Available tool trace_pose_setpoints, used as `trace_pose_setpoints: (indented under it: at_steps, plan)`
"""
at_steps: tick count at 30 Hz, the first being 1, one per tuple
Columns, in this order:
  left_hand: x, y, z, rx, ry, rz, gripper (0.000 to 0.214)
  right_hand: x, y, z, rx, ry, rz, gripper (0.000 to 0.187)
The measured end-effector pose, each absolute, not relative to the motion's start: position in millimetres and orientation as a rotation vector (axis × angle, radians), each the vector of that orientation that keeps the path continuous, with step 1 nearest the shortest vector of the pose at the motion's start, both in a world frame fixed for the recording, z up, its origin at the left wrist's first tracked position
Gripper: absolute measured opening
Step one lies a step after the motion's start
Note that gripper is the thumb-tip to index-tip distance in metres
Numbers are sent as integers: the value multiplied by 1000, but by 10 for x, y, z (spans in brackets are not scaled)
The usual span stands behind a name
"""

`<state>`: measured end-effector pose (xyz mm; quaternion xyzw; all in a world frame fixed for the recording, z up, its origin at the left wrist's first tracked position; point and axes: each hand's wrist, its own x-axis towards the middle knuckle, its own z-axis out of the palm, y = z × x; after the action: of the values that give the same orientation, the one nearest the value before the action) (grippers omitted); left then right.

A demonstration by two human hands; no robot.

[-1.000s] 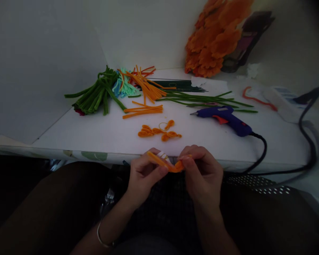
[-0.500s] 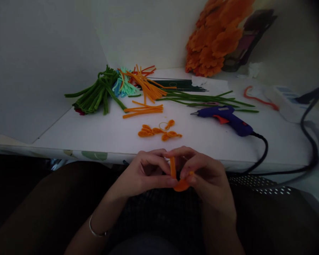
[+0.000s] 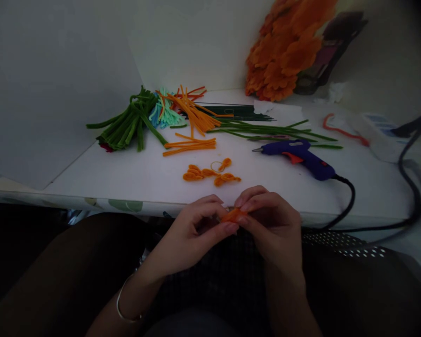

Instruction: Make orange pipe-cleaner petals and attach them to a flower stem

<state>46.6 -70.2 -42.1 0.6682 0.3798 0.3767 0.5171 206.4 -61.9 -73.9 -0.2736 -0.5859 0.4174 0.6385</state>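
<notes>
My left hand (image 3: 191, 234) and my right hand (image 3: 272, 224) meet over my lap, just in front of the white table's edge (image 3: 143, 201). Both pinch one small folded orange pipe cleaner (image 3: 233, 215) between thumb and fingertips; most of it is hidden by the fingers. A thin bracelet (image 3: 124, 311) circles my left wrist. Several small folded orange pipe cleaner loops (image 3: 210, 173) lie on the table right beyond my hands.
A blue glue gun (image 3: 298, 154) lies at right, its black cord (image 3: 351, 196) running over the table edge. Green (image 3: 126, 124), teal and orange pipe cleaner bundles (image 3: 192, 117) lie at the back, with green stems (image 3: 277, 131). Orange flowers (image 3: 287, 47) stand at the back right.
The long orange pipe cleaner between my hands has been folded down into a small bundle. Both hands have closed in on it and risen a little toward the table edge.
</notes>
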Motion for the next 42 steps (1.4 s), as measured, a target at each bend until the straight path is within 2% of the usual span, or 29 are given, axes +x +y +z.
trace_pose_setpoints:
  at_steps: [6,10,13,18,21,23,25,28,30,32,36,39,42]
  plan:
    - [429,-687,-386,1666,918,915,19,2083,-701,-677,-745,-1497,576,31]
    - [398,-698,-371,1704,920,900,19,2131,-717,-668,-780,-1625,458,35]
    - [384,-721,-336,1804,976,903,16,2182,-723,-667,-826,-1734,385,30]
    - [400,-781,-343,2061,1117,982,9,2196,-781,-612,-978,-1840,419,11]
    - [410,-807,-478,2432,1237,1233,9,2156,-821,-588,-1059,-1819,465,8]
    - [404,-817,-570,2711,1260,1582,19,2131,-826,-612,-1012,-1785,434,11]
    - [389,-819,-601,2704,1292,1667,24,2119,-805,-673,-880,-1745,318,16]
    - [378,-804,-519,2182,1189,1251,16,2127,-741,-788,-690,-1695,80,20]
    - [392,-779,-437,1810,1016,1008,33,2139,-697,-846,-601,-1708,-25,20]
    - [416,-749,-382,1580,901,885,35,2146,-666,-873,-536,-1739,-68,20]
    - [435,-713,-354,1543,926,914,21,2136,-654,-844,-583,-1729,18,21]
    - [419,-724,-360,1776,1053,1011,10,2106,-696,-788,-711,-1689,271,20]
    - [409,-754,-404,2140,1192,1140,10,2066,-767,-733,-924,-1591,594,10]
